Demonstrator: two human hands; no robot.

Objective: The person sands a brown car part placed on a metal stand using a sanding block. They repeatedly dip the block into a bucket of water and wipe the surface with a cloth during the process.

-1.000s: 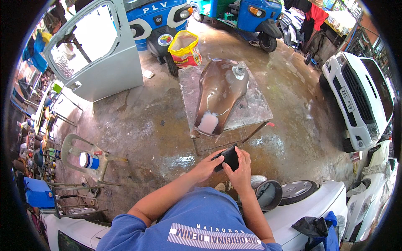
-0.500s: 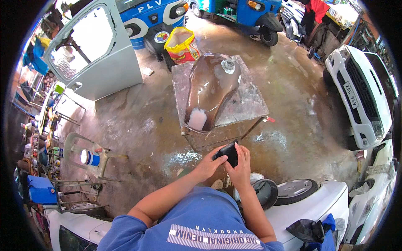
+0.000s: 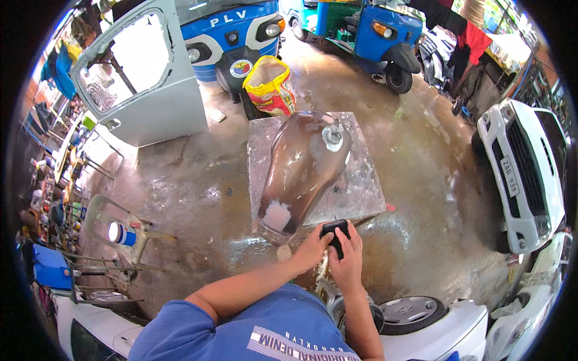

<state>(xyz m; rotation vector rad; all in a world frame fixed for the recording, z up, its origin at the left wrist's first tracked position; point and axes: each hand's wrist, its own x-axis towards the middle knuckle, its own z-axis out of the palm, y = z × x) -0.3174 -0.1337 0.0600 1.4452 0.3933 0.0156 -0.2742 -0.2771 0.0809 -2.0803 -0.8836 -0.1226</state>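
Note:
A black phone (image 3: 335, 228) is held between my two hands in front of my chest. My left hand (image 3: 310, 250) wraps its left side, thumb against the phone. My right hand (image 3: 347, 257) closes round the other side, with its thumb on the phone's face. Just beyond them, a brown, glossy motorcycle fuel tank (image 3: 303, 165) lies on a square, paint-stained stand (image 3: 363, 180). The tank has a pale patch at its near end and a filler opening with whitish surroundings at its far right. My fingertips are close to the stand's near edge in the picture.
A yellow-and-red bag (image 3: 272, 96) stands behind the stand, near a blue three-wheeler (image 3: 232, 30). A grey door panel (image 3: 162, 114) is upright at left. A plastic chair (image 3: 144, 231) bears a blue-and-white tub (image 3: 122, 234). A white vehicle front (image 3: 518, 174) is at right, a wheel (image 3: 412, 314) nearby.
The view has shifted, so the stand and fuel tank sit lower in the picture. My hands still hold the phone, now turned more upright in the picture.

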